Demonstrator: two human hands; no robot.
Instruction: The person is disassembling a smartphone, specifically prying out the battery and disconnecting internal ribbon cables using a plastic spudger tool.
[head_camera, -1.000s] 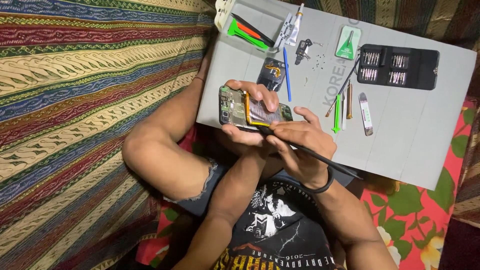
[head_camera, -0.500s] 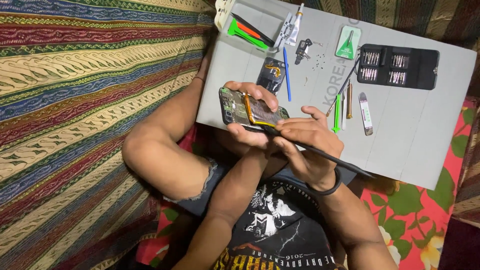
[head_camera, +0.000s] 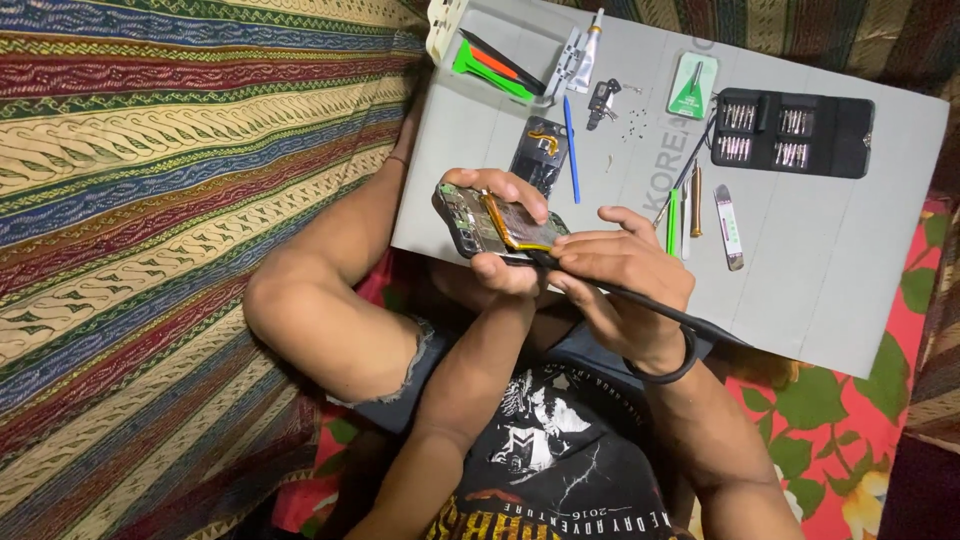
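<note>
My left hand (head_camera: 505, 265) grips an opened phone (head_camera: 478, 222) with its back removed, so that the circuit board and a gold battery (head_camera: 520, 228) show. My right hand (head_camera: 625, 275) holds a thin black pry tool (head_camera: 640, 300) and its tip rests at the phone's right end, beside the battery. A black band sits on my right wrist. Both hands hover over the near edge of a grey work board (head_camera: 820, 270) lying on my lap.
On the board lie a black phone back panel (head_camera: 540, 150), a blue pen-like tool (head_camera: 571, 150), green and orange pry picks (head_camera: 490, 65), tweezers (head_camera: 570, 55), a black screwdriver bit case (head_camera: 790, 132), a green packet (head_camera: 692, 87), several slim tools (head_camera: 700, 210) and tiny screws. Striped fabric lies left.
The phone has tilted slightly and shifted a little left in my left hand. My right hand with the pry tool has closed in against the phone's right end.
</note>
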